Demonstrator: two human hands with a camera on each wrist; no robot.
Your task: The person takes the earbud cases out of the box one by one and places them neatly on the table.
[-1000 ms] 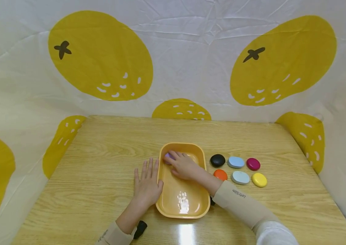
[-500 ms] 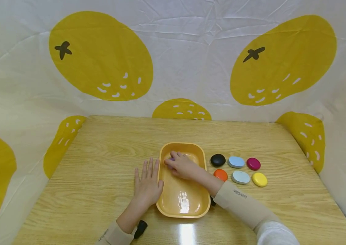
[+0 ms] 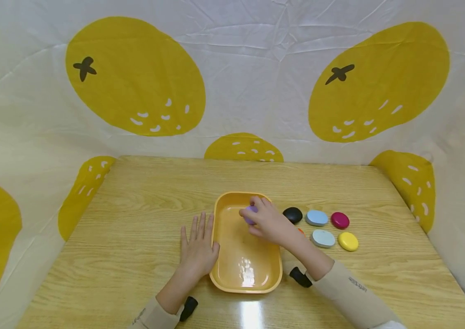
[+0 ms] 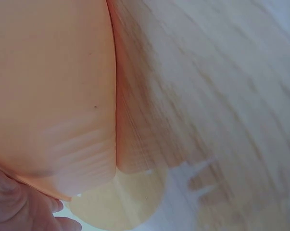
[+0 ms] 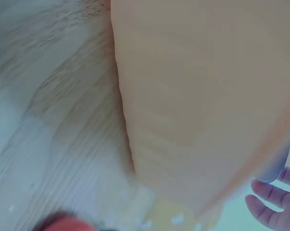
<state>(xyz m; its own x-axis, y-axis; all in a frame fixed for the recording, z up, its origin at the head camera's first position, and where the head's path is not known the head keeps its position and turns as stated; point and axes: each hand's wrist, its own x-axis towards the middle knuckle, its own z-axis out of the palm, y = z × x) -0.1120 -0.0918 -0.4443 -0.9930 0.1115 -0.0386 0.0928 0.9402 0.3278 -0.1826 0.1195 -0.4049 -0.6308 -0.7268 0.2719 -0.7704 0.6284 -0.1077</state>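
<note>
A yellow-orange rectangular tub point(image 3: 232, 260) with rounded corners stands on the wooden table. My right hand point(image 3: 271, 224) is over its far right part, thumb and fingers gripping a smooth purple rounded piece point(image 3: 250, 214). The right wrist view has the same piece point(image 5: 278, 166) showing past the tub's rim, fingers point(image 5: 270, 192) against it. Along the tub's left side my left hand point(image 3: 199, 251) lies with fingers stretched out, thumb at the rim. In the left wrist view the tub's outer wall point(image 4: 53, 96) fills the left, with part of that hand point(image 4: 19, 207) below.
Right of the tub lie smooth pieces: black point(image 3: 292, 215), light blue point(image 3: 317, 218), magenta point(image 3: 340, 220), pale blue point(image 3: 323, 238) and yellow point(image 3: 348, 241). An orange one point(image 3: 301, 231) is mostly hidden by my right hand. A fruit-print cloth point(image 3: 257, 91) hangs behind the table.
My right hand has picked up the purple piece from the tub's far left corner and moved it rightward and up. The left hand has stayed put.
</note>
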